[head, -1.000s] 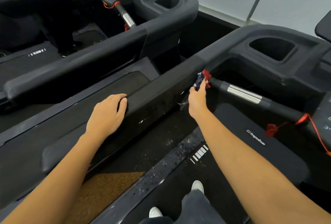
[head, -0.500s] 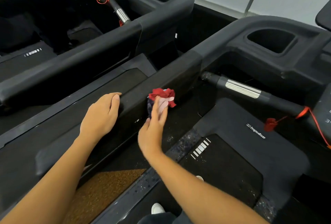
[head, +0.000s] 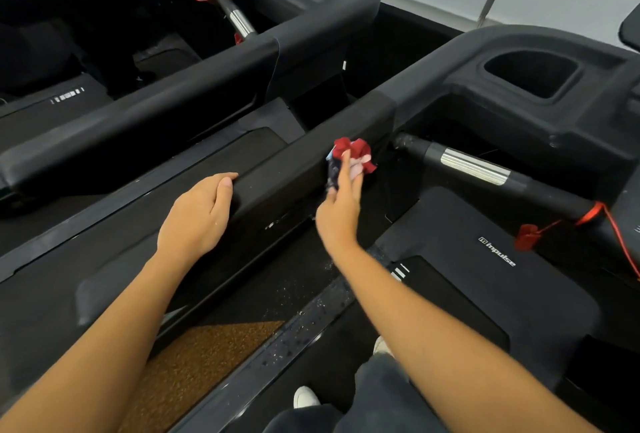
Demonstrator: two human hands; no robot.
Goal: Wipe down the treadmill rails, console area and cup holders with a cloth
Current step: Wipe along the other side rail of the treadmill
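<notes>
Mid-frame, my right hand (head: 341, 210) pinches the bunched cloth (head: 353, 155) against the inner face of the rail (head: 277, 171) to scrub it. My left hand (head: 195, 214) rests relaxed on top, likely bracing me.

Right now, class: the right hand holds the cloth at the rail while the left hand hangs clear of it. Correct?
No. The head view shows the left hand resting on the rail; the right hand does hold the cloth.
</notes>
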